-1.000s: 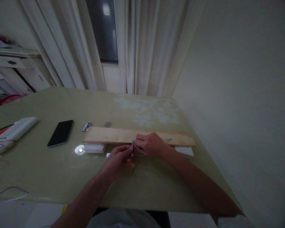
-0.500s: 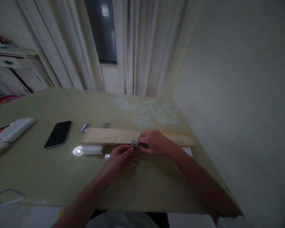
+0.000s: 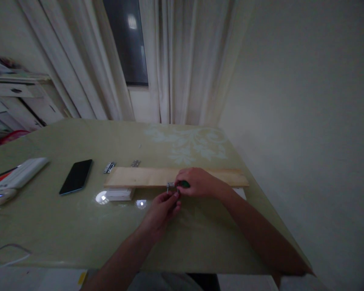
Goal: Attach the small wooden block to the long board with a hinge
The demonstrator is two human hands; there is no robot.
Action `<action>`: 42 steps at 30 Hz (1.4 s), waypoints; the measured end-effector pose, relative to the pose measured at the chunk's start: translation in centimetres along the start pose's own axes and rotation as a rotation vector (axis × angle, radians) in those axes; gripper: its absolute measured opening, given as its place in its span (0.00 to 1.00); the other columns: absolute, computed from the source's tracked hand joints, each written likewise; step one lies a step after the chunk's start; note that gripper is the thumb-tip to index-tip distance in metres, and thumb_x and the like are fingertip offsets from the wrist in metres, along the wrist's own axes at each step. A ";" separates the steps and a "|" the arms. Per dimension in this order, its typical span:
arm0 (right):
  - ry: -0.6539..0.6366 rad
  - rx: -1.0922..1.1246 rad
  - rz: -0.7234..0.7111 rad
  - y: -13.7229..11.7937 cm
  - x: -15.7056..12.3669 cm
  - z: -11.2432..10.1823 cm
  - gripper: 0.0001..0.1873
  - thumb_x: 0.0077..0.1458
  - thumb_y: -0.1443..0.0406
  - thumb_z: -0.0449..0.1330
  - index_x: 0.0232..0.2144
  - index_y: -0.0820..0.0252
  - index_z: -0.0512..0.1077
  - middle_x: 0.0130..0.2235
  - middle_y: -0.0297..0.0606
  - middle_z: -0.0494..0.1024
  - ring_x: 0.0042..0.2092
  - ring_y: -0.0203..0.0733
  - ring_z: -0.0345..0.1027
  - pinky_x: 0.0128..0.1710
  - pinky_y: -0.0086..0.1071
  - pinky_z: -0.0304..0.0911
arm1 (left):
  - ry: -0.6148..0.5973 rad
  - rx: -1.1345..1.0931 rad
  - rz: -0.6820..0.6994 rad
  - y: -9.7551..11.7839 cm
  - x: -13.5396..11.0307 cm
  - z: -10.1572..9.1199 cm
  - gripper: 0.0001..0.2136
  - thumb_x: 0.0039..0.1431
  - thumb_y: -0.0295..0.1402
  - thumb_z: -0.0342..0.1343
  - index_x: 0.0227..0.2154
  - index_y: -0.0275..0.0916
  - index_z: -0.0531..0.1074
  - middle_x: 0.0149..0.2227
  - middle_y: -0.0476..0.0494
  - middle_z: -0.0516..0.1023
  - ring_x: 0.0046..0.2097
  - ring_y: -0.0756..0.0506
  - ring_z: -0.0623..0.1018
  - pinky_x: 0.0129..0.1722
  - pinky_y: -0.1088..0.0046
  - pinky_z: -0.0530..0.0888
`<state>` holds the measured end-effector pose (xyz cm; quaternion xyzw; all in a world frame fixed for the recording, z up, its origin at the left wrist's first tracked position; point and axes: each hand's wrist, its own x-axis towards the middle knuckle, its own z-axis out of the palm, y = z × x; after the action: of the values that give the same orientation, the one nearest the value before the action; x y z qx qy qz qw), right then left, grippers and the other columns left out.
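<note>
A long pale wooden board (image 3: 148, 177) lies raised across the table. At its front edge sits a small metal hinge (image 3: 170, 184), with one part hanging down from the edge. My left hand (image 3: 162, 212) pinches that lower part between thumb and fingertips, just below the board. Over the board's front edge, my right hand (image 3: 195, 182) is closed around a small green object (image 3: 185, 184), perhaps a tool handle; most of it is hidden by the fingers. Behind the board's left end lie two more metal hinges, one at the corner (image 3: 109, 167) and another farther right (image 3: 135, 163).
White blocks (image 3: 119, 195) prop up the board. To the left are a black phone (image 3: 76, 177), a white power strip (image 3: 22, 173) and a white plug with a blue light (image 3: 1, 197). A thin cable (image 3: 15, 245) lies front left. A wall (image 3: 306, 141) flanks the table's right side.
My left hand has shifted slightly right and down, and the hinge's lower part now hangs below the board edge. My right hand stays nearly in place. The view has tilted slightly up.
</note>
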<state>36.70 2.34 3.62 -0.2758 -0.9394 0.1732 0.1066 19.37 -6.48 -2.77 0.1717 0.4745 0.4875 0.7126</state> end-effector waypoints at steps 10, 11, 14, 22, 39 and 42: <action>0.015 0.217 0.088 -0.2 0.2 -0.4 0.09 0.65 0.65 0.61 0.41 0.61 0.82 0.39 0.41 0.85 0.40 0.40 0.76 0.44 0.32 0.63 | 0.085 0.068 0.200 -1.5 -0.2 1.1 0.17 0.50 0.38 0.77 0.35 0.35 0.77 0.35 0.45 0.80 0.30 0.53 0.77 0.24 0.82 0.73; 0.019 0.239 0.101 -0.2 0.2 -0.3 0.09 0.64 0.65 0.62 0.41 0.62 0.82 0.39 0.41 0.85 0.41 0.41 0.76 0.44 0.32 0.63 | 0.081 0.083 0.222 -1.6 -0.1 1.1 0.19 0.48 0.42 0.77 0.36 0.35 0.78 0.36 0.45 0.80 0.30 0.52 0.77 0.24 0.82 0.73; 0.030 0.290 0.145 0.3 0.5 0.0 0.09 0.63 0.65 0.63 0.41 0.62 0.83 0.41 0.42 0.86 0.42 0.41 0.76 0.46 0.32 0.64 | 0.070 0.116 0.256 -1.7 -0.2 0.9 0.24 0.44 0.48 0.77 0.36 0.35 0.78 0.35 0.46 0.79 0.31 0.51 0.77 0.24 0.80 0.73; 0.012 0.360 0.200 1.2 0.9 0.4 0.09 0.62 0.65 0.62 0.37 0.62 0.83 0.35 0.38 0.85 0.38 0.39 0.75 0.43 0.30 0.64 | 0.104 0.016 0.114 -0.9 -0.8 1.3 0.11 0.57 0.33 0.73 0.35 0.34 0.77 0.34 0.43 0.81 0.28 0.53 0.78 0.25 0.83 0.74; -0.027 0.452 0.162 1.7 1.1 0.3 0.09 0.53 0.67 0.66 0.37 0.62 0.84 0.36 0.36 0.85 0.38 0.39 0.76 0.41 0.30 0.67 | 0.157 -0.161 0.026 -0.9 -0.5 2.1 0.05 0.65 0.23 0.64 0.34 0.34 0.74 0.31 0.46 0.80 0.23 0.57 0.76 0.20 0.87 0.74; -0.037 0.470 0.148 2.0 1.1 0.2 0.09 0.52 0.65 0.68 0.37 0.61 0.83 0.36 0.36 0.85 0.38 0.39 0.76 0.41 0.30 0.67 | 0.145 -0.175 0.061 -1.0 -0.3 2.4 0.05 0.65 0.23 0.64 0.34 0.34 0.74 0.30 0.47 0.79 0.23 0.57 0.75 0.21 0.87 0.74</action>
<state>36.70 4.46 2.73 -0.3082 -0.8524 0.3993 0.1376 21.89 -6.72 -2.18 0.0875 0.4750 0.5596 0.6734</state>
